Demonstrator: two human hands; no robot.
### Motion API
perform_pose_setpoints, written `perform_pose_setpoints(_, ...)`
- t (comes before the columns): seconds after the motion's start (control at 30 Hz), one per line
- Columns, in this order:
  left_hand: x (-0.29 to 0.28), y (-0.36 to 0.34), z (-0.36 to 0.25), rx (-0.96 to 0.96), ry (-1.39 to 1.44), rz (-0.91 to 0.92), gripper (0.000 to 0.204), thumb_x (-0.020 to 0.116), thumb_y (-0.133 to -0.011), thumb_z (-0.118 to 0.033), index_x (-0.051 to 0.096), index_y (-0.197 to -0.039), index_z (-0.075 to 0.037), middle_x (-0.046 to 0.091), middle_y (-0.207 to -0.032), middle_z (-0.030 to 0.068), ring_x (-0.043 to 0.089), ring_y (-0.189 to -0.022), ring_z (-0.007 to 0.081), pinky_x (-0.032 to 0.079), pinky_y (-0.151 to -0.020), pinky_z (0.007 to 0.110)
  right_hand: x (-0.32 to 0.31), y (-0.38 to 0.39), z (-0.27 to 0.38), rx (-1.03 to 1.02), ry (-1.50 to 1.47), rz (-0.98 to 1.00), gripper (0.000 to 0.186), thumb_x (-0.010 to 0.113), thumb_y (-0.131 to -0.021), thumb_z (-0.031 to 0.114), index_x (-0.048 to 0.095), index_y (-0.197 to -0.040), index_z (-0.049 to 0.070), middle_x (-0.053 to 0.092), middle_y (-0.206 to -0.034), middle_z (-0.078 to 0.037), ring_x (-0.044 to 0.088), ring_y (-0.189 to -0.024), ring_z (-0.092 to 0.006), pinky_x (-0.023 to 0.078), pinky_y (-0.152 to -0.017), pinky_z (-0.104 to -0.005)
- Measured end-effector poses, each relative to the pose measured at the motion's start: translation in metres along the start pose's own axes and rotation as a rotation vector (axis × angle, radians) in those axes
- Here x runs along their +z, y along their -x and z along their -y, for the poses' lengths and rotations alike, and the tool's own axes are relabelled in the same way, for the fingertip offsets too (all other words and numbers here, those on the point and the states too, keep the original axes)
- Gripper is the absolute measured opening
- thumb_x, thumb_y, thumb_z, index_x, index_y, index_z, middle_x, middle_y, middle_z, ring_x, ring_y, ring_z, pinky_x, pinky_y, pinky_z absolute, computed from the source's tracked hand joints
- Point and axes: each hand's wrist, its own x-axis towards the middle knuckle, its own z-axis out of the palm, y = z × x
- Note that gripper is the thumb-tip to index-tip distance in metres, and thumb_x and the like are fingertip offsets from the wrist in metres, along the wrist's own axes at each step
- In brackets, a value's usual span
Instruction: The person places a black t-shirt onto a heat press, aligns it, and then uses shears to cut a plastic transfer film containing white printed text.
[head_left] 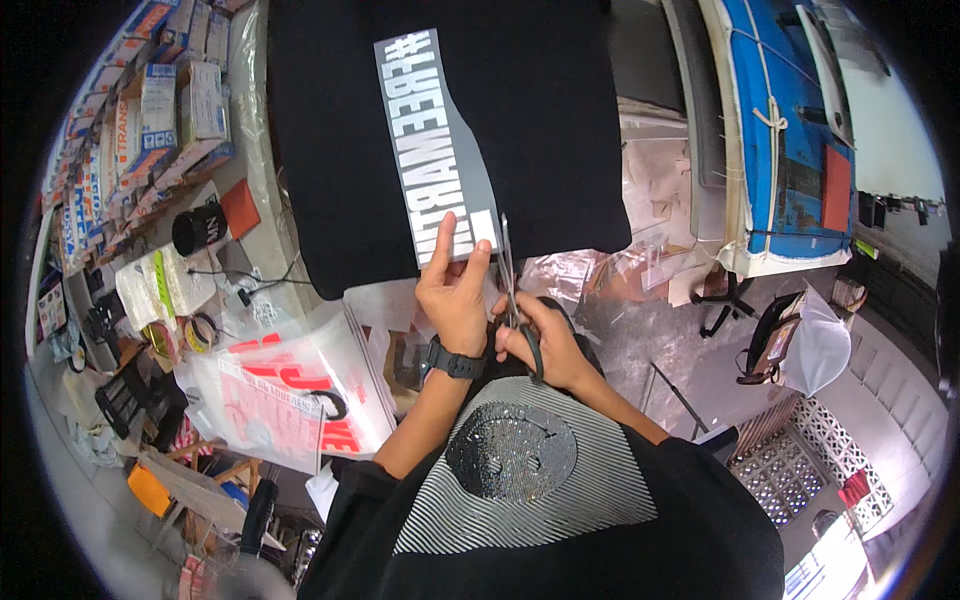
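A long grey sheet with large white lettering lies along black fabric, its far right side cut in a curve. My left hand, with a black watch on the wrist, grips the sheet's near end, one finger and the thumb on top. The other fingers are partly hidden. In my right hand is a pair of scissors with black handles. Their blades point away from me and run along the right edge of the sheet, close to my left thumb.
Stacked cardboard boxes fill the left side. Nearer are a black roll, tape rolls and printed plastic sheets. On the right stand a blue roped panel and a bag. Clear plastic scraps lie beyond my right hand.
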Motion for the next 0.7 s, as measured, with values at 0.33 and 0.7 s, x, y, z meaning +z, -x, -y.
perform_pose_setpoints(0.33,0.005,0.002,-0.004,0.016,0.014,0.014,0.054,0.072,-0.087,-0.001,0.055,-0.138,-0.004,0.070,-0.091,0.0048,0.060,-0.070,0.0034,0.048,-0.058,0.020,-0.004,-0.010,0.009,0.027,0.038,-0.063,0.016,0.064,-0.092,0.009,0.057,-0.101,-0.001,0.056,-0.064,0.000,0.055,-0.054,-0.0056,0.048,-0.049,-0.0224)
perform_pose_setpoints(0.7,0.009,0.003,-0.009,0.056,0.011,-0.019,0.056,0.075,-0.084,-0.002,0.057,-0.137,-0.005,0.069,-0.086,0.0007,0.050,-0.062,-0.0004,0.040,-0.051,0.017,-0.003,-0.007,0.013,0.032,0.070,-0.101,0.016,0.065,-0.092,0.012,0.058,-0.098,-0.001,0.054,-0.062,0.002,0.054,-0.052,-0.0040,0.046,-0.046,-0.0208)
